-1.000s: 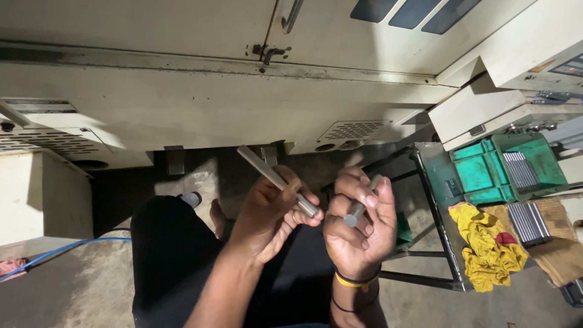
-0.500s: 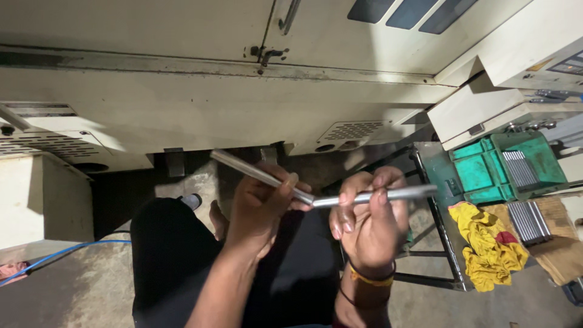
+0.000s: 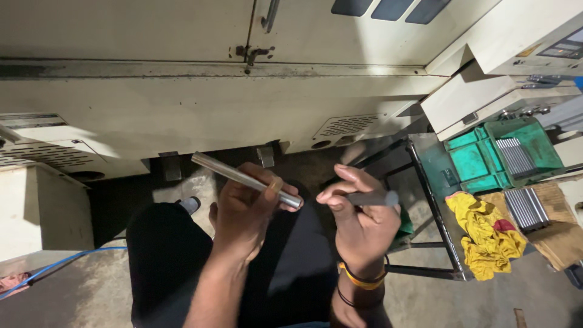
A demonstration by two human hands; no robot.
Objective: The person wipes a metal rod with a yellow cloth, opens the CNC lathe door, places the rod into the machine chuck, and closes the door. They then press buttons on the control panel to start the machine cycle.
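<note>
Gripping a long silver rod (image 3: 246, 179) in its closed fingers, the left hand (image 3: 246, 209) holds it slanting up to the far left, in the air above the person's dark-trousered lap. Just to its right, the right hand (image 3: 358, 215) pinches a shorter dark rod (image 3: 370, 198) between thumb and fingers. Farther right, a green crate (image 3: 486, 164) sits on a metal stand (image 3: 434, 176) beside a yellow rag (image 3: 483, 228).
</note>
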